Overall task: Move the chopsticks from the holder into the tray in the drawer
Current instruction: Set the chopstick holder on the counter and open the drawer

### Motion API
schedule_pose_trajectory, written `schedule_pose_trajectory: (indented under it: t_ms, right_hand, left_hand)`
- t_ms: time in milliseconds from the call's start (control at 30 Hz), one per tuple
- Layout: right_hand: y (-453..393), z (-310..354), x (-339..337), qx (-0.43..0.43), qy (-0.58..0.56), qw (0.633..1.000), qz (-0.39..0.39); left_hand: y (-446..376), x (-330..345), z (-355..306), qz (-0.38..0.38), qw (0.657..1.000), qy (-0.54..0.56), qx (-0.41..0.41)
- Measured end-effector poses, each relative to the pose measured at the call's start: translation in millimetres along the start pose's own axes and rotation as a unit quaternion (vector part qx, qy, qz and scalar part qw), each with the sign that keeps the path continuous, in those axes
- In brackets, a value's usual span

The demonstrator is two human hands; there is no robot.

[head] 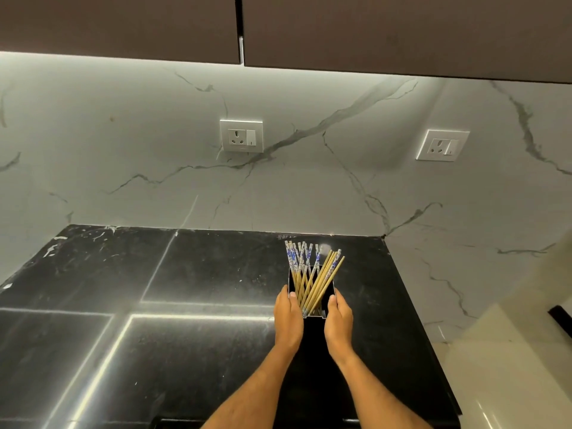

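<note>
Here the black polished tabletop (192,305) fills the lower half of the frame, backed by a white veined wall (309,181) with two sockets (241,136) in the middle band and dark cabinets (371,29) along the top. No drawer or tray is seen in this view, so the destination lies outside the frame.

At lower centre a black rectangular holder (312,332) is gripped from both sides: the left hand (289,320) is pressed to its left wall and the right hand (339,323) to its right wall, thumbs hooked at the rim, fingers hidden behind. The chopsticks (311,274) stand inside it, fanned toward the upper right, blue-patterned tops showing above the rim.

The step in hand is judged to be the taking up of the holder. It is best kept upright and level, since the loose sticks lean one way and could be spilled by a tilt. Even pressure from both sides is advised, as the glossy walls may be slippery. The holder should be carried low and slowly toward the drawer.
</note>
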State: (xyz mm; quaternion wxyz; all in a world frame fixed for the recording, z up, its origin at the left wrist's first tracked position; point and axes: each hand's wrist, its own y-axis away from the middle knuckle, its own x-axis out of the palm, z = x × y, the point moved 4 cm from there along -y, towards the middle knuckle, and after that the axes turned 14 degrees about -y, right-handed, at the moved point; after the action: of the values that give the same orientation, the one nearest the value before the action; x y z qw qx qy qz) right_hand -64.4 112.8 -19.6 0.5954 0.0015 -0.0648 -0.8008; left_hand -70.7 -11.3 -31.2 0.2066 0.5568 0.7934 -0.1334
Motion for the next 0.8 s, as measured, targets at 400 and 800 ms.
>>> schedule_pose_trajectory:
  t_ms: [400,800]
  right_hand:
    - [49,30,61,-0.044,-0.041,0.996,0.058]
    - [171,42,147,-0.063,-0.070,0.971,0.221]
  left_hand:
    - [4,-77,12,-0.060,0.998,0.014,0.011]
    - [97,-231,41,-0.230,0.973,0.022,-0.029]
